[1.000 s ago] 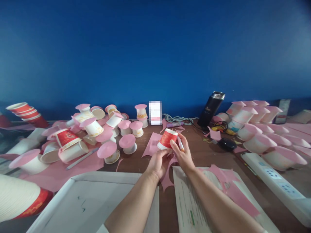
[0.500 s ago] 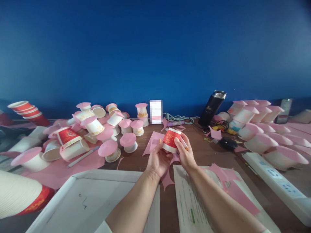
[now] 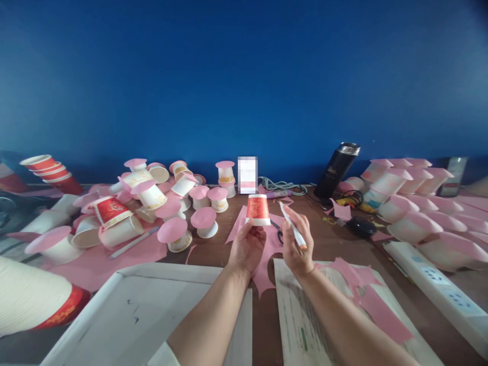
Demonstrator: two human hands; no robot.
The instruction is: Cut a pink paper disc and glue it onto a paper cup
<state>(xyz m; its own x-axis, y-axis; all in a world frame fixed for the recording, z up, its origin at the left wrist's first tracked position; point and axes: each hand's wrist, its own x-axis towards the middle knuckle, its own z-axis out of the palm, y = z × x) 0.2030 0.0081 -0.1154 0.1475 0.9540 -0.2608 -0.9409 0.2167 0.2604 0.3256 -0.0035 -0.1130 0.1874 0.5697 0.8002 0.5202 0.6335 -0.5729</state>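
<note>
Red tapered paper cup, inverted, is pinched in the left hand; the right hand clasps a slim white pen, seemingly poised; contact would need steadiness.

brown table leaves passage between right hand and, apparently, a black mouse; pink-topped cups block leftward.

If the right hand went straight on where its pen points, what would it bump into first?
Probably the purple tube on the desk: the white pen in the right hand points that way. Depth is unclear, though; it might pass above, toward the blue wall.
</note>
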